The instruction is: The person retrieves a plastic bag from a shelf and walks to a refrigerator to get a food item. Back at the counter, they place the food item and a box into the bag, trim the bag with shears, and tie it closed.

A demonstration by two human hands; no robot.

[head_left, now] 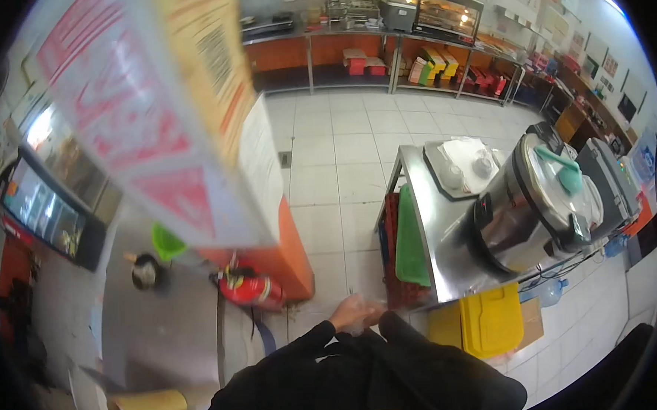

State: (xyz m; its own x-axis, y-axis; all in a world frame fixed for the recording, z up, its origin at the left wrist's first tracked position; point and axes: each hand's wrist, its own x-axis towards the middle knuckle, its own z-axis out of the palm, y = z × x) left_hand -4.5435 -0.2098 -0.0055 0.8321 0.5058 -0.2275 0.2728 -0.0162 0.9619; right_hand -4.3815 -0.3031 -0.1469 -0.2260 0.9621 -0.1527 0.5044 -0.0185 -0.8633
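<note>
Both hands are together low in front of the body, at the ends of black sleeves. My left hand point(349, 313) is in front of my right hand point(375, 315), and the two touch or overlap. Something thin and clear, like plastic, seems to be around them, but it is too blurred to make out. The fingers are small and smeared, so their exact pose is hidden. A red fire extinguisher point(251, 289) stands to the left of the hands, beside an orange pillar base point(296, 259).
On the right a steel table point(449, 243) bears a large steel cooker point(526, 209); yellow bins point(492, 321) stand below. A papered pillar point(145, 103) rises at left, above a steel counter point(157, 333) with a yellow roll point(150, 407). Shelves and a lit food warmer point(445, 17) line the back.
</note>
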